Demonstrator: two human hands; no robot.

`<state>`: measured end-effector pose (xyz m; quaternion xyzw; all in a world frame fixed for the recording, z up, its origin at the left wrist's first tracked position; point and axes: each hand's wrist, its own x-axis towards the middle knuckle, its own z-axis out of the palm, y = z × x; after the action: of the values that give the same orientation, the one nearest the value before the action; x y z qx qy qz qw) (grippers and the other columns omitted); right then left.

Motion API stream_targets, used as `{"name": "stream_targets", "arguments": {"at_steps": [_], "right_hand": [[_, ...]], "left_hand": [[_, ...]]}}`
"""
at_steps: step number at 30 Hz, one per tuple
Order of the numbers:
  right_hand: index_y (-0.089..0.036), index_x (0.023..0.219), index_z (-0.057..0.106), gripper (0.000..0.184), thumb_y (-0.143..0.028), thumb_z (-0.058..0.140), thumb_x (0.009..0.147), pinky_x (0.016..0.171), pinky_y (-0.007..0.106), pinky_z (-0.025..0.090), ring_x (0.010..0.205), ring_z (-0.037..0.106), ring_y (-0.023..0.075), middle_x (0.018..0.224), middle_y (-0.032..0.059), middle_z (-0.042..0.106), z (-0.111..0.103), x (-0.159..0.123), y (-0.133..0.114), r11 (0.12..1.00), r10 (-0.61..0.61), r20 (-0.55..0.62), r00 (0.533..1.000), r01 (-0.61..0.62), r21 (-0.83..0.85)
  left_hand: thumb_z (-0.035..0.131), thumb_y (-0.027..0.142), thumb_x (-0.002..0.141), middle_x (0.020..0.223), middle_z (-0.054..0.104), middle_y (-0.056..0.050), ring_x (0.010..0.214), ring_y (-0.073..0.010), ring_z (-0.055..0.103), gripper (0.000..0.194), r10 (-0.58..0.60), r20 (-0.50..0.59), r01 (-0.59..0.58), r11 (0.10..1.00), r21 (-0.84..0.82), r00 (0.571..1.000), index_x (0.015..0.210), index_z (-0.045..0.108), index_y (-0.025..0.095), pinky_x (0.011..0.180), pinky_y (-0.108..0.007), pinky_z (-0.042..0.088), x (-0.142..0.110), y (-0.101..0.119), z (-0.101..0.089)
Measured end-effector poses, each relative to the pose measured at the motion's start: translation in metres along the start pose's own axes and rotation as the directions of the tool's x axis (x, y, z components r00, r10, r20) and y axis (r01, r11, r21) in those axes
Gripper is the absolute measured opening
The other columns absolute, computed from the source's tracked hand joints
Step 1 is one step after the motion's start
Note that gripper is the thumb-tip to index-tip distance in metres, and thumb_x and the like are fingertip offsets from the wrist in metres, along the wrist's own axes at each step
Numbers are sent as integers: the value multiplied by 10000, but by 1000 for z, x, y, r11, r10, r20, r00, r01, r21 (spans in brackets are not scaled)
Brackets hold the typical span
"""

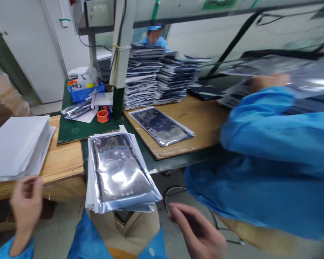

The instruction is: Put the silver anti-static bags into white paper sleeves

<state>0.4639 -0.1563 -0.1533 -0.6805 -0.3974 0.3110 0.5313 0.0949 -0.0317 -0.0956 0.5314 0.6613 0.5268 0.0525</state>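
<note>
Left hand (25, 205) by table edge, open, fingers bent a bit, holding nothing. Right hand (197, 230) blurry, open, empty, near stack of silver bags (118, 172) sitting on lap (124, 230). Stack edges loose, not lined up. Flat silver bag (160, 126) on wood board (205, 118). Co-worker's hand (270, 82) gripping other bag (305, 77), well apart.
</note>
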Motion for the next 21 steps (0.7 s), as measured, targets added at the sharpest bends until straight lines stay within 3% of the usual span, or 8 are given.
{"name": "stream_targets", "arguments": {"at_steps": [1,3,5,7,12,15,21], "right_hand": [[-238,836,686,277,-503,623,786,686,332,543,714,652,240,774,73,709,1,15,-5,1000,-24,-25,999,23,-16],[-209,868,662,298,-491,606,791,721,341,523,769,641,238,825,81,704,10,44,-13,999,-48,77,996,50,-19],[-190,858,634,314,-493,605,781,671,320,498,720,611,209,775,61,671,20,66,-16,999,-33,195,980,40,-30],[-189,817,593,323,-504,619,754,563,281,464,592,553,163,653,4,596,28,82,-16,999,-9,265,964,20,-37],[-233,648,439,379,-582,552,744,358,214,294,362,349,88,450,-107,365,31,96,-13,999,21,400,916,-8,-34],[-232,575,409,403,-566,526,767,412,218,291,423,361,91,478,-91,354,29,96,-18,997,-29,421,906,55,-51],[-222,586,421,336,-420,495,848,533,254,278,537,394,121,538,-67,391,22,91,-33,964,-120,294,948,181,-193]], "left_hand": [[639,418,759,775,618,-16,680,-171,578,254,-1,186,7,999,-31,983,858,603,187,636,-279,471,-17,7,19],[617,457,769,749,640,-24,668,-181,594,274,18,382,8,998,-67,924,839,623,192,607,-276,476,-41,19,54],[596,476,783,699,633,-12,615,-169,582,286,32,492,-9,999,-48,870,835,634,197,575,-265,466,-52,27,80],[557,498,806,688,625,-5,587,-160,568,305,47,578,-43,999,-20,815,816,635,203,566,-263,456,-50,31,94],[494,513,837,797,615,-37,729,-191,589,338,169,608,-146,985,-88,776,753,623,212,670,-296,481,-37,31,96],[492,509,837,818,589,-54,835,-227,585,335,244,582,-211,969,-125,776,724,617,219,770,-348,483,-38,27,97],[465,470,869,927,566,-71,975,-250,556,284,264,581,-237,964,-124,770,799,582,221,917,-434,428,-47,9,107]]}}
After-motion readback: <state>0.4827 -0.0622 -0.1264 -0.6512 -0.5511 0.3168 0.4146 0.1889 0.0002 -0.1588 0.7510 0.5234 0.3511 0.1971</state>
